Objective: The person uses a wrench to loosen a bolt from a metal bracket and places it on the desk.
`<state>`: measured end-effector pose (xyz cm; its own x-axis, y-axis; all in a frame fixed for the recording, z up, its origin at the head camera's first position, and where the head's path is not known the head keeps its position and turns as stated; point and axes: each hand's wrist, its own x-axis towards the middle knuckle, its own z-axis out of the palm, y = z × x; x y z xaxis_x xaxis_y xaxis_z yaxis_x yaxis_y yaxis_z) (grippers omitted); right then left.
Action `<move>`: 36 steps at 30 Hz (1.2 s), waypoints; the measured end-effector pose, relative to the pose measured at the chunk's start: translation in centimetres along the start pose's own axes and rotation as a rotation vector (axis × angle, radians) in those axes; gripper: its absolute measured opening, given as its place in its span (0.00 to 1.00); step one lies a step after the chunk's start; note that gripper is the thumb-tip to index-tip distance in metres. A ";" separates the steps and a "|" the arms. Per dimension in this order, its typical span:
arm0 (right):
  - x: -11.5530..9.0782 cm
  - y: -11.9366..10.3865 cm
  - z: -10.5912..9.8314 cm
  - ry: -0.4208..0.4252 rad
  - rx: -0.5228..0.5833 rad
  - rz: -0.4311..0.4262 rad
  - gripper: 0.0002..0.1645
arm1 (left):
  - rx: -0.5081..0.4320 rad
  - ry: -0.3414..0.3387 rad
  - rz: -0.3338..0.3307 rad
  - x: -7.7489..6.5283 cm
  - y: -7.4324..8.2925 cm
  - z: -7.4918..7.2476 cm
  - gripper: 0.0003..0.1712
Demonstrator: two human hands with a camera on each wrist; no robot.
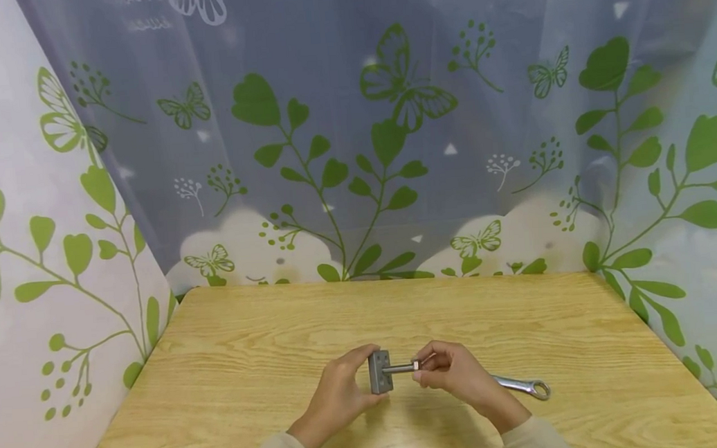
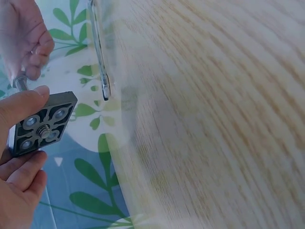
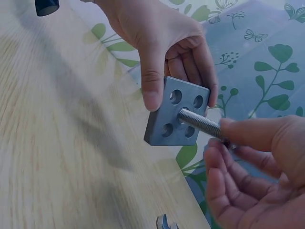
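My left hand (image 1: 339,390) grips a square grey metal block (image 1: 378,375) by opposite edges, thumb on one side and fingers on the other. Several round holes mark its face in the right wrist view. A long threaded bolt (image 3: 200,123) stands straight out of the block's middle. At its far end, the thumb and fingertips of my right hand (image 1: 459,378) pinch the bolt head, partly hidden by them. On the block's ribbed back, the bolt's threaded tip (image 2: 44,131) shows at the centre. Both hands hold the parts above the table.
A shiny ring-ended wrench (image 1: 524,385) lies on the wood-grain table (image 1: 247,329), right of my right hand and partly behind its wrist. Leaf-and-butterfly printed curtains (image 1: 338,114) close in the table's back and both sides.
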<state>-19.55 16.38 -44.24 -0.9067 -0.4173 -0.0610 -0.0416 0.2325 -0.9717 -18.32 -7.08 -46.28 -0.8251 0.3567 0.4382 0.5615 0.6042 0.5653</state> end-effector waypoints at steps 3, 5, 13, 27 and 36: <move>0.0 0.1 0.0 0.018 -0.033 -0.056 0.19 | -0.005 -0.002 -0.007 0.0 0.0 0.0 0.40; 0.0 0.2 0.0 0.023 -0.043 -0.085 0.19 | -0.006 -0.002 -0.010 0.0 -0.1 0.0 0.40; 0.1 0.4 0.0 0.013 -0.052 -0.053 0.22 | -0.009 -0.001 -0.012 0.0 -0.2 0.1 0.40; 0.3 0.2 0.6 -0.037 0.025 0.145 0.36 | -0.011 -0.021 0.018 0.0 -0.1 0.0 0.41; 0.3 0.0 0.4 -0.036 0.011 0.059 0.17 | -0.001 -0.022 0.026 -0.1 -0.2 -0.1 0.40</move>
<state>-19.63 15.93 -44.39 -0.8916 -0.4348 -0.1262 0.0161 0.2480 -0.9686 -18.33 -7.32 -46.44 -0.8112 0.3880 0.4376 0.5831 0.5939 0.5543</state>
